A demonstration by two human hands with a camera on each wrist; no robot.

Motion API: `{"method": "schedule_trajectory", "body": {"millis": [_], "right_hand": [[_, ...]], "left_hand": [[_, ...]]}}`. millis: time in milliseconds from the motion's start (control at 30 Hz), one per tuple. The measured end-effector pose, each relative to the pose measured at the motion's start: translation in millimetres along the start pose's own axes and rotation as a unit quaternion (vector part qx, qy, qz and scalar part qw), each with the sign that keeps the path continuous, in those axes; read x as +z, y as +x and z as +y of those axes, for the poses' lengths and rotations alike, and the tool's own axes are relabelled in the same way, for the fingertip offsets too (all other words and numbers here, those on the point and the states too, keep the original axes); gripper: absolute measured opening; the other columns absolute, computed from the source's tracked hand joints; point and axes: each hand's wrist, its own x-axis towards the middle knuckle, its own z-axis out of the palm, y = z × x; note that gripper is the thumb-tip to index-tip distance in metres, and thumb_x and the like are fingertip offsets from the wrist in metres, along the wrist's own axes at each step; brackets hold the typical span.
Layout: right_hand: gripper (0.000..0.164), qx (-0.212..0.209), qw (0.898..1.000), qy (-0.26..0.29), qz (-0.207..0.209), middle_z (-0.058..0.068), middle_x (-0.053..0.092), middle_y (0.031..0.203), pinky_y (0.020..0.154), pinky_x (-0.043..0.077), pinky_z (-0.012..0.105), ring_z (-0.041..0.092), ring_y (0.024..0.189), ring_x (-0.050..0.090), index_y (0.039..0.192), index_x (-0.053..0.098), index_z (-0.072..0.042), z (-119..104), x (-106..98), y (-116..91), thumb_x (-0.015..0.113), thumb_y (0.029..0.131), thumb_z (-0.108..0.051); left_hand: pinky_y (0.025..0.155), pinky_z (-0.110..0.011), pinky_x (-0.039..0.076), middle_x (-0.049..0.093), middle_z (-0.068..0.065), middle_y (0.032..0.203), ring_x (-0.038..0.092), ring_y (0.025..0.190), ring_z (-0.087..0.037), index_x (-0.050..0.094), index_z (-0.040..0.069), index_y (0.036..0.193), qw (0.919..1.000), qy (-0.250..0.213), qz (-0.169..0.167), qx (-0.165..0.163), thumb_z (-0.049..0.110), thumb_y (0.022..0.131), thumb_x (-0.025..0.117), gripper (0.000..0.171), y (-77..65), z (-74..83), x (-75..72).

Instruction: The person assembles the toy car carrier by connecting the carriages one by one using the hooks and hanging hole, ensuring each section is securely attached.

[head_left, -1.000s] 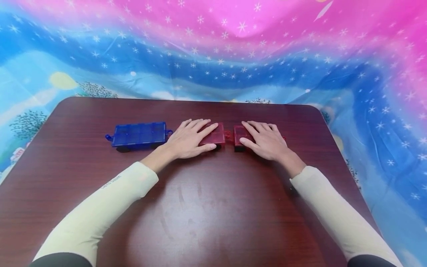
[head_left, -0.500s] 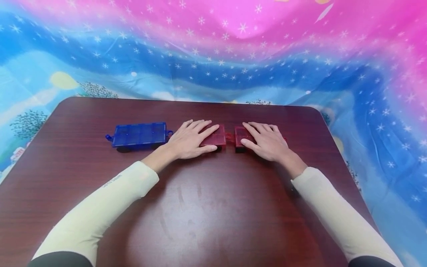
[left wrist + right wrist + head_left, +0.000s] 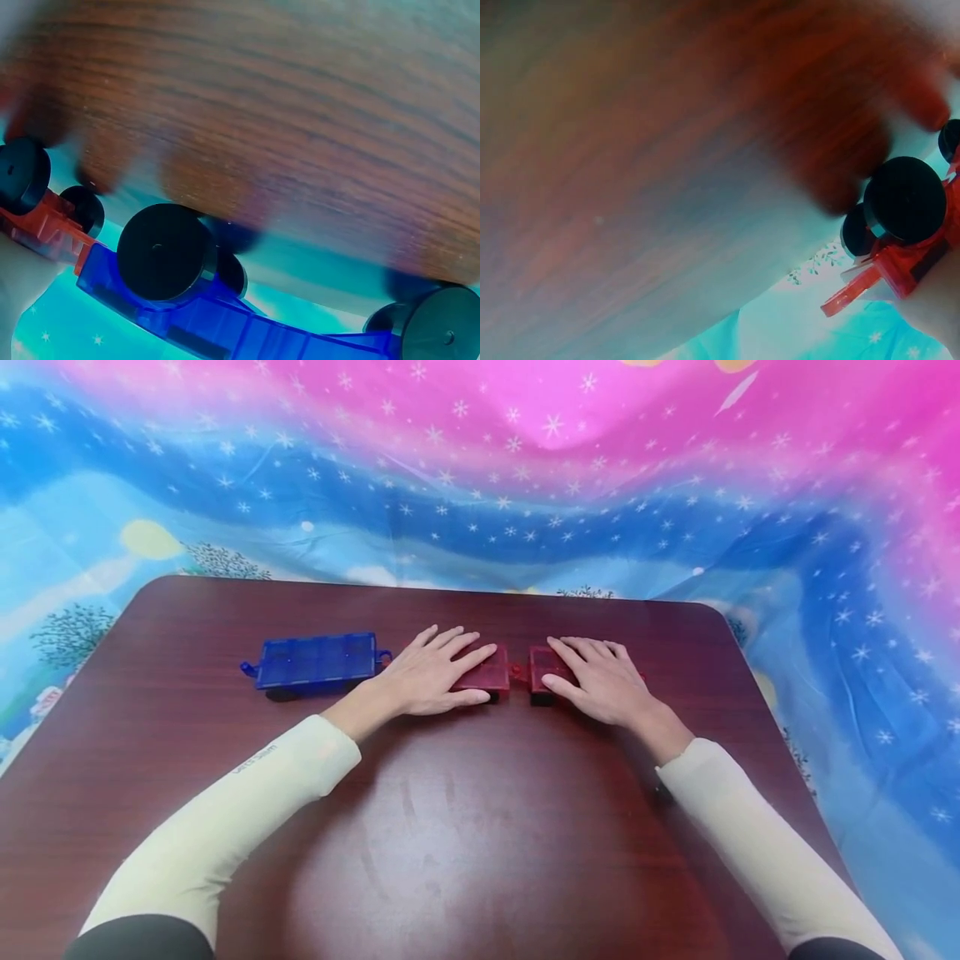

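In the head view, a blue see-through toy wagon (image 3: 318, 660) with black wheels stands left of two red ones. My left hand (image 3: 422, 677) lies with fingers spread over the first red wagon (image 3: 495, 671), its thumb along the near side. My right hand (image 3: 603, 681) rests on the second red wagon (image 3: 540, 667), fingers stretched across the top. Between the red wagons sits a small red coupling (image 3: 517, 672); whether it is hooked cannot be told. The left wrist view has the blue wagon's wheel (image 3: 166, 252) near a red end piece (image 3: 56, 223). A red hook (image 3: 851, 292) sticks out in the right wrist view.
The wagons stand in a row toward the far edge of a dark brown wooden table (image 3: 480, 827). Behind it hangs a pink and blue cloth (image 3: 480, 468) with snowflakes.
Both hands stay on the red wagons with almost no movement. The head view has shifted slightly.
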Motion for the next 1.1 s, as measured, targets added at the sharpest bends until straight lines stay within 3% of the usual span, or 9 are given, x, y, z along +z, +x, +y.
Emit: {"method": "schedule_trajectory", "body": {"millis": [167, 533, 1100], "right_hand": [[0.082, -0.008, 1.0, 0.005, 0.004, 0.013, 0.038, 0.157, 0.114, 0.02, 0.06, 0.038, 0.142, 0.036, 0.162, 0.03, -0.019, -1, -2, 0, 0.036, 0.099, -0.071], [0.081, 0.002, 1.0, 0.004, -0.003, 0.014, 0.035, 0.161, 0.12, 0.007, 0.061, 0.036, 0.151, 0.022, 0.162, 0.029, -0.021, -5, -4, 3, 0.036, 0.099, -0.071], [0.079, -0.008, 1.0, 0.016, 0.02, 0.011, 0.033, 0.162, 0.12, 0.009, 0.06, 0.034, 0.152, 0.02, 0.161, 0.031, -0.021, -14, -9, 7, 0.035, 0.1, -0.07]], "left_hand": [[0.122, -0.055, 0.006, 0.026, -0.007, 0.166, 0.014, 0.154, -0.029, 0.023, 0.031, 0.163, 1.0, -0.001, -0.002, -0.001, 0.079, 0.095, 0.03, 0.084, -0.4, -0.2, -0.7], [0.121, -0.057, 0.008, 0.027, -0.006, 0.165, 0.016, 0.154, -0.029, 0.024, 0.031, 0.163, 0.9998, 0.014, 0.0, -0.01, 0.08, 0.094, 0.029, 0.085, -5.5, -2.4, -3.5], [0.121, -0.058, 0.007, 0.031, -0.007, 0.164, 0.019, 0.153, -0.032, 0.03, 0.027, 0.162, 0.9985, -0.009, 0.022, -0.049, 0.076, 0.096, 0.036, 0.082, -24.2, -12.8, -12.6]]}}
